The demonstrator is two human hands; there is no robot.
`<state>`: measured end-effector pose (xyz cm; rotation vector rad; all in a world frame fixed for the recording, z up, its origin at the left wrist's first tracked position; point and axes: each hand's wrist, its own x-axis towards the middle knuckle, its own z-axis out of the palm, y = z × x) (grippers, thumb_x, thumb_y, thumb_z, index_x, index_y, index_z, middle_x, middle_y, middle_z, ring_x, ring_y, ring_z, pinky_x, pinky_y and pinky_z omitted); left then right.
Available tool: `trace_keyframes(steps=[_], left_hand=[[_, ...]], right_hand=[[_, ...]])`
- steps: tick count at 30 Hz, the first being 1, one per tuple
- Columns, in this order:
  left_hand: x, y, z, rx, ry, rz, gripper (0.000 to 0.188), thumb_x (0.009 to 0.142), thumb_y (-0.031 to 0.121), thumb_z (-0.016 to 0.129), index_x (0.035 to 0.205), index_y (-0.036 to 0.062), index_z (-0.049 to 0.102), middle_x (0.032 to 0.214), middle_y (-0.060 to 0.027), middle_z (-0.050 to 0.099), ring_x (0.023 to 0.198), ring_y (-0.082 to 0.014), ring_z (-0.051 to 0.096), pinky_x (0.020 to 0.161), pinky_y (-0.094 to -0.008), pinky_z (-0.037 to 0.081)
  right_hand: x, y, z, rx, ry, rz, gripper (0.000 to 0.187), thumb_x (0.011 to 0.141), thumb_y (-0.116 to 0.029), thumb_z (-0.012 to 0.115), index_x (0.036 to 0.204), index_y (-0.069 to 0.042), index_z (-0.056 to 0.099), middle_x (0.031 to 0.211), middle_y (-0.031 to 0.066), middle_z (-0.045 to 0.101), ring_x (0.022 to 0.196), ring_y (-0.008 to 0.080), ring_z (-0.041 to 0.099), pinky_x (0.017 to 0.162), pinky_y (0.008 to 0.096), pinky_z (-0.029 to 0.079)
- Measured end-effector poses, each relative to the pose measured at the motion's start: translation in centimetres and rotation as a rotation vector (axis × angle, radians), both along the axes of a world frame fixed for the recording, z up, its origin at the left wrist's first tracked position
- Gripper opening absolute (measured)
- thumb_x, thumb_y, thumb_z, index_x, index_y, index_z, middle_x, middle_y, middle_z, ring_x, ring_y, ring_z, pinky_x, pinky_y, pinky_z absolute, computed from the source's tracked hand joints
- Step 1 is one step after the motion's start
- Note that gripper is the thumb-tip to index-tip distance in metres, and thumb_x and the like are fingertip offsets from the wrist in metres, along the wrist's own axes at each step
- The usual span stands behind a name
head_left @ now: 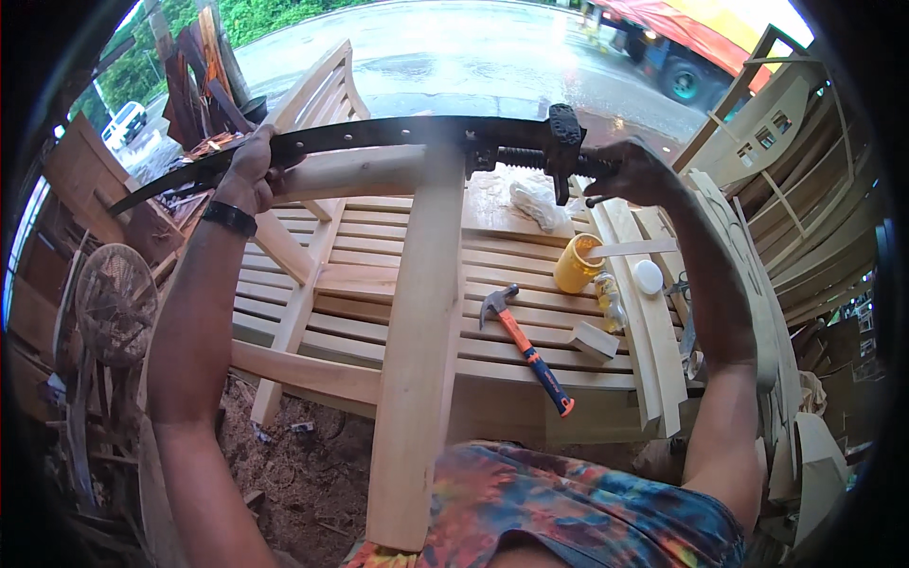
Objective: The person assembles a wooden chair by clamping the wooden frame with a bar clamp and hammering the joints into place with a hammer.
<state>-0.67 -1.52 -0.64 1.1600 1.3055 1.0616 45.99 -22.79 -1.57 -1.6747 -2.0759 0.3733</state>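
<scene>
Showing at the upper right, on the wet road, is one truck (pixel 696 47) with a red and orange cover. One slatted wooden piece (pixel 492 367) spreads below the arms, its many pale slats running side to side. Over it lies one bar clamp (pixel 379 133), held crosswise by both hands: a long, dark metal bar with a row of small holes, a blocky head near its right end and one threaded screw (pixel 521 158). One broad, smooth, pale board (pixel 423 312) runs from under the clamp toward the person's lap. One shorter rounded rail (pixel 355 173) meets it from the left, just below the bar.

Two hands are in view. The left hand (pixel 251 170) has its fingers wrapped around the bar; the right hand (pixel 632 172) is closed around the clamp's screw end.

Smaller things lie to the right of the board: one claw hammer (pixel 525 346) with an orange and dark blue handle, and one crumpled clear plastic bag (pixel 540 205). One yellow jar (pixel 576 267) stands open with one flat pale stick (pixel 632 248) slanting out of its mouth; what else it holds I cannot tell. Just beside it is one clear bottle (pixel 612 303), contents unclear. Near these are one wood block (pixel 594 341) and one round white lid (pixel 648 276). Smallest is one black wristband (pixel 229 219) on the left wrist.
</scene>
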Motion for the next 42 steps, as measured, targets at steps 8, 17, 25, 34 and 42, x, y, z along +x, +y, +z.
trace_keyframes(steps=[8, 17, 25, 34, 42], left_hand=[[-0.6, -1.4, 1.1, -0.068, 0.052, -0.049, 0.026, 0.094, 0.044, 0.055, 0.097, 0.0187, 0.061, 0.081, 0.0006, 0.072, 0.050, -0.0078, 0.056, 0.039, -0.0240, 0.039], [-5.5, 3.7, 4.9, 0.488, 1.184, 0.110, 0.080, 0.078, 0.073, 0.058, 0.104, -0.0030, 0.067, 0.110, -0.0255, 0.066, 0.097, -0.0344, 0.068, 0.086, -0.0420, 0.051], [-20.7, 19.7, 0.2, 0.204, 0.248, 0.298, 0.059, 0.083, 0.055, 0.064, 0.114, 0.0047, 0.063, 0.096, -0.0131, 0.068, 0.079, -0.0269, 0.070, 0.071, -0.0405, 0.058], [-13.9, 14.9, -3.6, 0.021, -0.081, 0.154, 0.034, 0.078, 0.049, 0.061, 0.089, 0.0162, 0.063, 0.076, -0.0052, 0.065, 0.057, -0.0164, 0.058, 0.050, -0.0291, 0.043], [-16.1, 16.2, -4.4, 0.130, -0.343, 0.038, 0.021, 0.077, 0.029, 0.060, 0.090, 0.0122, 0.062, 0.076, -0.0049, 0.066, 0.058, -0.0198, 0.061, 0.048, -0.0283, 0.047]], right_hand=[[-1.2, -0.5, 0.5, -0.001, 0.022, 0.018, 0.050, 0.074, -0.002, 0.080, 0.122, -0.004, 0.065, 0.087, 0.0015, 0.070, 0.076, 0.0050, 0.056, 0.069, 0.0269, 0.051], [-0.7, -1.6, 0.4, 0.117, -0.343, -0.172, 0.052, 0.067, -0.022, 0.083, 0.116, -0.010, 0.069, 0.076, 0.0129, 0.070, 0.064, 0.0250, 0.066, 0.066, 0.0356, 0.052], [-0.6, -3.6, -4.8, 0.362, 0.549, -0.349, 0.100, 0.074, -0.005, 0.077, 0.154, -0.013, 0.018, 0.120, 0.0176, 0.056, 0.100, 0.0226, 0.062, 0.087, 0.0357, 0.056], [-2.1, -7.4, -10.9, 0.076, 0.579, -0.719, 0.051, 0.084, -0.022, 0.071, 0.128, -0.004, 0.050, 0.118, 0.0076, 0.058, 0.109, 0.0188, 0.054, 0.088, 0.0313, 0.043], [-6.3, -11.3, -0.9, -0.245, 0.429, -0.783, 0.052, 0.092, -0.038, 0.064, 0.131, -0.006, 0.051, 0.088, 0.0066, 0.058, 0.070, 0.0158, 0.062, 0.058, 0.0327, 0.054]])
